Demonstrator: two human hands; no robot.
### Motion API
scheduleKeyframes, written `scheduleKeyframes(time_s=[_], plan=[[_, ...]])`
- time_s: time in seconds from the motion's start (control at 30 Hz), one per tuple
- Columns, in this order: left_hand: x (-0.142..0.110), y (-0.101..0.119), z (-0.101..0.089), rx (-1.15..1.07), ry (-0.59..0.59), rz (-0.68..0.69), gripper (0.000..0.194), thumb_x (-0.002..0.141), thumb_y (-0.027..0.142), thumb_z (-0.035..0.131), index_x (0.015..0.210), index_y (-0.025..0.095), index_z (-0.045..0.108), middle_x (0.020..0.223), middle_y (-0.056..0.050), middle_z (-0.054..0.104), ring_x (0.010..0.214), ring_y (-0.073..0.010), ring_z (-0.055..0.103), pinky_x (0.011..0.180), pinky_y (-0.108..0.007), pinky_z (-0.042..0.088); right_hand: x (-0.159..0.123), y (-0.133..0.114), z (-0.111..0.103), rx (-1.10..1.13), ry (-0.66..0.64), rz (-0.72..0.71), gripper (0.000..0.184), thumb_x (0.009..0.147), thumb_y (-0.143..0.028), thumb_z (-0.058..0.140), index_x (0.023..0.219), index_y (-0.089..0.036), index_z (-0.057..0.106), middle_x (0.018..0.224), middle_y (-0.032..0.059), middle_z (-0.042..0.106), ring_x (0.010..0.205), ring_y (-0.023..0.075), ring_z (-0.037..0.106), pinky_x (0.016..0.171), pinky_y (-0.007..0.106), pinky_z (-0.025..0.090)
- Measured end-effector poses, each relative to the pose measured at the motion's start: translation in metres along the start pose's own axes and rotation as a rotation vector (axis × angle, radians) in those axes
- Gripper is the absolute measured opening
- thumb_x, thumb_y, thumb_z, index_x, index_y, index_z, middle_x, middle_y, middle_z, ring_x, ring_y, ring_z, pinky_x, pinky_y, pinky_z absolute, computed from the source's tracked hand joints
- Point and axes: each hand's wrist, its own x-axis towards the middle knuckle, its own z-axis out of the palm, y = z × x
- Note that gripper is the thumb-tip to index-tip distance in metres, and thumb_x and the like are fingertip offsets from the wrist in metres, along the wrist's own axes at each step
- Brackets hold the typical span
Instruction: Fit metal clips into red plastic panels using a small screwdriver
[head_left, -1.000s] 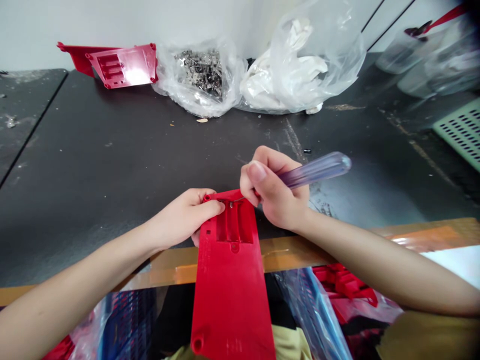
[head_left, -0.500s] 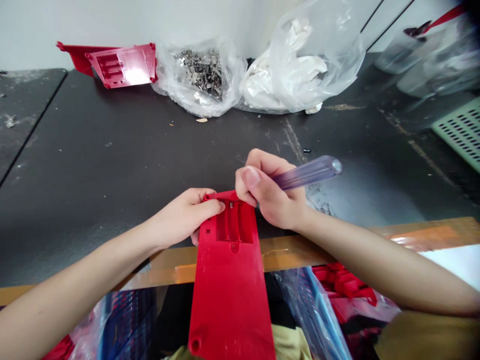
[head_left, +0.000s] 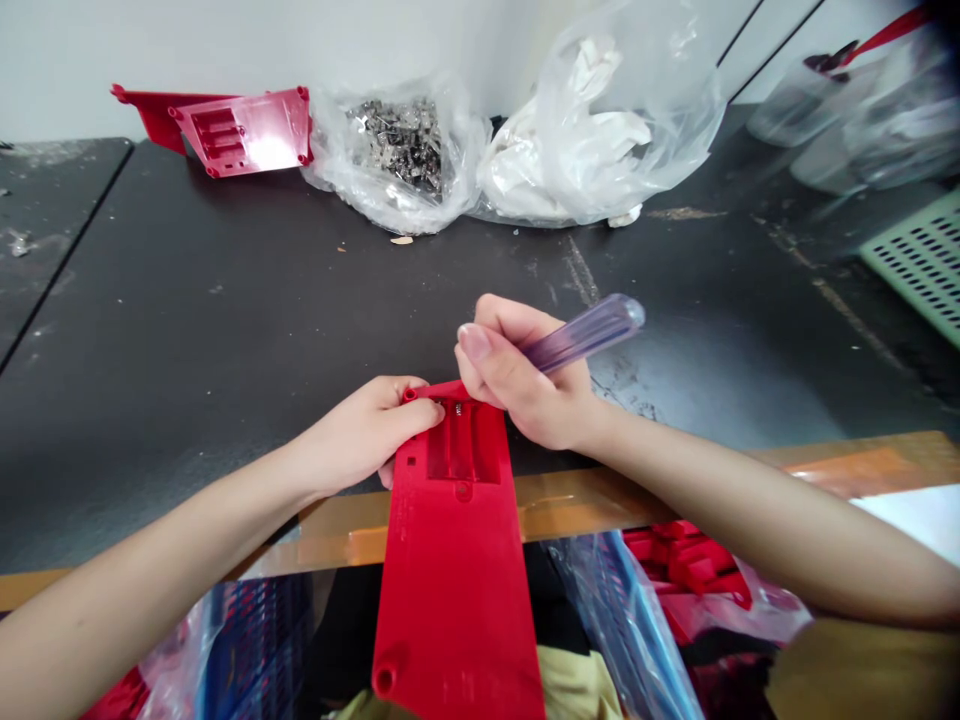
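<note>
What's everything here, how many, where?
Panel: 1, red, front centre
Metal bit: 1, silver, in panel
Tool: 1, purplish, right hand
Back panels: 2, red, back left
Bags: 2, clear, back middle
Containers: unclear count, clear, back right
Basket: 1, green, far right
Tabletop: 1, black, middle
Scraps: several, pale, tabletop
Tape: unclear count, brown, near edge
Crates: 2, blue, bottom
Parts: several, red, bottom
Left hand: 1, bare, on panel
Right hand: 1, bare, around tool
</note>
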Motion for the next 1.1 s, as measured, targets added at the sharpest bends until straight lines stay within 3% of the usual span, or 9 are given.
scheduleKeyframes(time_s=[0.17,0.37,0.57,0.8,1.0,1.1], plan=[[-0.0005,-0.0007,-0.0007,-0.001,-0.003,0.017,0.015,0.083,0.03,0.051,0.076,0.017,0.053,0.059,0.003,0.059,0.047,-0.0061,0.051,0.045,-0.015,0.039,-0.0002,-0.0007,0.0001,-0.015,-0.017,0.004,0.038,0.101,-0.034,0.046,0.068,-0.022,0.03,0.062,-0.0054,0.026,0.054,0.0082,0.027,0.045,0.023,0.024],[-0.0018,0.0045,0.0003,0.012,0.001,-0.001,0.016,0.086,0.026,0.047,0.074,0.017,0.053,0.046,0.008,0.049,0.035,-0.0043,0.038,0.035,-0.014,0.03,-0.0002,-0.0001,0.0001,-0.005,-0.022,0.018,0.039,0.101,-0.037,0.046,0.068,-0.022,0.03,0.062,-0.0055,0.027,0.054,0.0081,0.027,0.045,0.023,0.024],[-0.001,0.0018,0.0002,0.007,-0.003,0.041,0.017,0.086,0.026,0.049,0.073,0.016,0.054,0.054,0.004,0.056,0.044,-0.0057,0.05,0.043,-0.014,0.039,0.0014,-0.0009,0.0004,-0.021,-0.044,-0.033,0.039,0.101,-0.032,0.046,0.066,-0.022,0.029,0.062,-0.0055,0.028,0.055,0.0079,0.027,0.048,0.024,0.025],[-0.0012,0.0046,0.0019,0.008,0.013,0.028,0.019,0.087,0.02,0.047,0.07,0.016,0.053,0.044,0.007,0.049,0.034,-0.0039,0.04,0.033,-0.012,0.031,0.0022,-0.0018,0.0001,-0.072,-0.072,-0.03,0.039,0.101,-0.033,0.044,0.066,-0.022,0.029,0.061,-0.0057,0.03,0.055,0.0076,0.028,0.048,0.024,0.026],[-0.0012,0.0051,0.0015,0.002,0.015,0.031,0.019,0.087,0.02,0.046,0.07,0.017,0.054,0.044,0.007,0.05,0.034,-0.0048,0.042,0.033,-0.012,0.033,0.003,-0.0038,0.0014,-0.049,-0.023,-0.046,0.043,0.097,-0.037,0.054,0.062,-0.021,0.033,0.057,-0.0064,0.034,0.05,0.0058,0.03,0.046,0.022,0.026],[-0.002,0.0047,0.0017,-0.005,0.029,0.025,0.018,0.086,0.022,0.049,0.07,0.017,0.053,0.044,0.007,0.05,0.034,-0.0047,0.041,0.032,-0.012,0.032,0.0053,-0.0059,-0.0013,0.11,0.12,0.002,0.05,0.094,-0.042,0.059,0.056,-0.021,0.034,0.048,-0.0083,0.03,0.041,0.0048,0.027,0.039,0.022,0.023]])
